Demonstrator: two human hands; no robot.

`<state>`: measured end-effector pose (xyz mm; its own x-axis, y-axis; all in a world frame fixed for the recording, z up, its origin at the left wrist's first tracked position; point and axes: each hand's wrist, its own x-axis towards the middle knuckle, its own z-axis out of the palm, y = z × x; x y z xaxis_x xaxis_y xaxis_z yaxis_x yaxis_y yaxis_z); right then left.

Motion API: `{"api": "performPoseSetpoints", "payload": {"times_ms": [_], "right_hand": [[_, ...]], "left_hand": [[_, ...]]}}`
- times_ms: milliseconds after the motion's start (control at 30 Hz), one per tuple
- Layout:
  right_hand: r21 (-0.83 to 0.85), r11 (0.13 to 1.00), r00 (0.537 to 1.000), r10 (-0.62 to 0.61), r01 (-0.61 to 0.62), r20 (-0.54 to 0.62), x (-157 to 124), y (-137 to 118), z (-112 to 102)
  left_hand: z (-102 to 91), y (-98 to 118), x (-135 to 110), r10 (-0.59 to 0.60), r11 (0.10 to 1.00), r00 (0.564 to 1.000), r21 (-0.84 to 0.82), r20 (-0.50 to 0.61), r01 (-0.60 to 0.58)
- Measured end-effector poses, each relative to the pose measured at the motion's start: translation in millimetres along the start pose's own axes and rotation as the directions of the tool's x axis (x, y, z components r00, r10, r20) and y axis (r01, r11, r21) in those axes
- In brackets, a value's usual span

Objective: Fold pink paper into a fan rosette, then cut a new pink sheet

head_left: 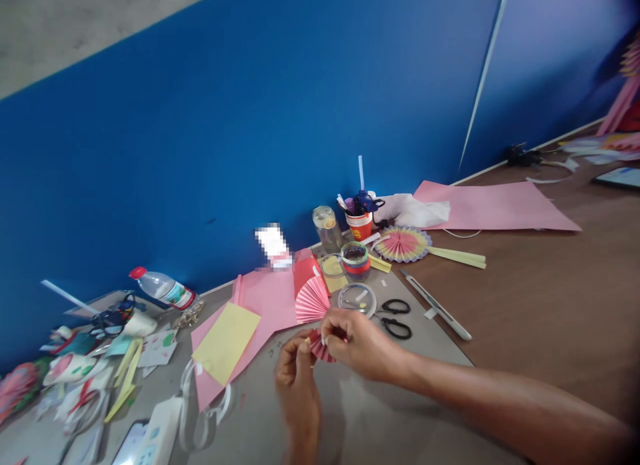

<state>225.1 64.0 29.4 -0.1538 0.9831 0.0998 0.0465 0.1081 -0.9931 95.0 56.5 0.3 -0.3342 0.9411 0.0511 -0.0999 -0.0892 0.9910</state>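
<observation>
In the head view, the two hands were near each other, both closed on one small pleated paper of darker pink. The left hand pinched its left side between thumb and fingers; the right hand gripped it from the right and above, with fingers curled. So the paper lay directly between the hands, neither being clearly nearer. Its long axis I could not tell with certainty (the fingers covered much of it), but its visible folds spread downward, below the right fingertips.

Just beyond the hands stood a lighter pink pleated fan, its folds narrowing toward the right hand, which was the nearer one; whether they touched, I could not tell. To the right of the right hand lay the scissors, handles outward, and beyond its knuckles a tape roll. The yellow sheet rested left of the left hand.
</observation>
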Motion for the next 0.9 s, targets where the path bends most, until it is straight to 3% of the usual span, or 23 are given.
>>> {"api": "performPoseSetpoints", "payload": {"times_ms": [100,333,400,467,533,600,633,700,733,800,900], "right_hand": [[0.151,0.985,0.993,0.074,-0.088,0.097,3.5,-1.4,-7.6],[0.474,0.82,0.939,0.208,-0.32,0.274,13.5,-17.5,-36.7],[0.547,0.764,0.935,0.218,-0.342,0.279,17.0,-19.8,-48.7],[0.566,0.761,0.945,0.201,-0.317,0.259,21.2,-20.1,-64.0],[0.446,0.858,0.959,0.166,-0.256,0.231,25.4,-18.8,-81.0],[0.081,0.986,0.98,0.134,-0.147,0.148,28.7,-15.9,-95.9],[-0.16,0.983,0.991,0.108,-0.095,0.076,29.9,-14.0,-101.0],[-0.509,0.86,0.998,0.003,-0.033,-0.06,31.3,-9.8,-104.2],[-0.589,0.808,0.993,-0.065,-0.005,-0.098,31.6,-7.8,-102.3],[-0.61,0.789,0.982,-0.162,0.072,-0.093,31.5,-4.6,-93.2],[-0.523,0.842,0.99,-0.131,0.134,0.042,31.1,-1.5,-76.4]], "left_hand": [[-2.0,3.9,3.8,-0.112,0.972,0.984,-0.19,0.138,0.137],[-5.7,10.3,15.5,-0.212,0.904,0.974,-0.361,0.083,0.228],[-6.7,11.1,17.5,-0.251,0.884,0.965,-0.389,0.076,0.26],[-7.6,12.1,18.5,-0.277,0.874,0.959,-0.398,0.061,0.277],[-8.2,12.8,18.7,-0.286,0.872,0.957,-0.4,0.049,0.281],[-8.5,12.6,18.2,-0.274,0.877,0.961,-0.398,0.047,0.27],[-8.4,12.2,17.8,-0.263,0.883,0.964,-0.391,0.046,0.26],[-7.8,10.9,16.4,-0.231,0.904,0.972,-0.362,0.035,0.228],[-7.3,10.3,15.5,-0.213,0.917,0.977,-0.338,0.032,0.211],[-6.0,9.5,13.4,-0.169,0.943,0.985,-0.286,0.031,0.171],[-5.3,8.6,10.2,-0.114,0.969,0.992,-0.214,0.045,0.121]]}}
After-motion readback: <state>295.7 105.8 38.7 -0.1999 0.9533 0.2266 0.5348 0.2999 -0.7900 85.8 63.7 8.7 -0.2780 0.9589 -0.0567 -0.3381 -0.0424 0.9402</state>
